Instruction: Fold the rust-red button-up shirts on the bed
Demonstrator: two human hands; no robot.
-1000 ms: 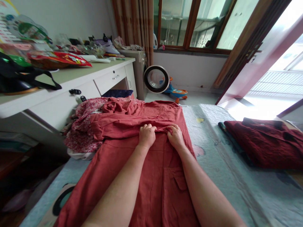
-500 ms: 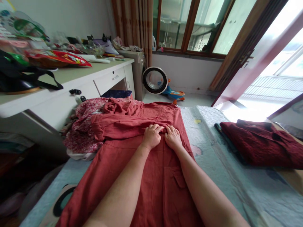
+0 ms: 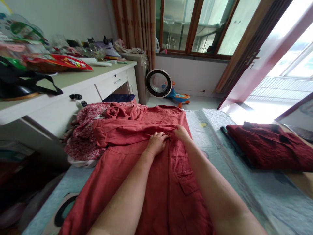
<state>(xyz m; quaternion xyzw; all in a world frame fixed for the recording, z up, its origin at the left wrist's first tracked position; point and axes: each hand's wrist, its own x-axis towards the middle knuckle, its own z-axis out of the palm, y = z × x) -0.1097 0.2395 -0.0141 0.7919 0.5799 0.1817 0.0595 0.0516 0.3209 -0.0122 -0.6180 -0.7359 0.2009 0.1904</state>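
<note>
A red shirt [image 3: 137, 179] lies spread on the bed, with a front placket down its middle and a flapped pocket on its right part. One sleeve [image 3: 122, 130] lies across the upper part. My left hand [image 3: 157, 142] rests on the shirt beside the placket, its fingers curled onto the cloth. To its right, my right hand [image 3: 181, 133] is closed on the cloth near the shirt's upper right, with the fingertips partly hidden. Creases run through the fabric below it.
A patterned red-and-white cloth [image 3: 84, 130] is heaped at the shirt's left. Folded dark red clothes [image 3: 269, 147] lie on the right of the light blue bedspread [image 3: 220, 169]. A cluttered desk [image 3: 70, 81] stands left; a washing machine's round door [image 3: 158, 83] hangs open beyond.
My right hand has moved away from the left hand, up and to the right, and is now closed on the cloth. The pocket side has wrinkled. My left hand stays nearly in place.
</note>
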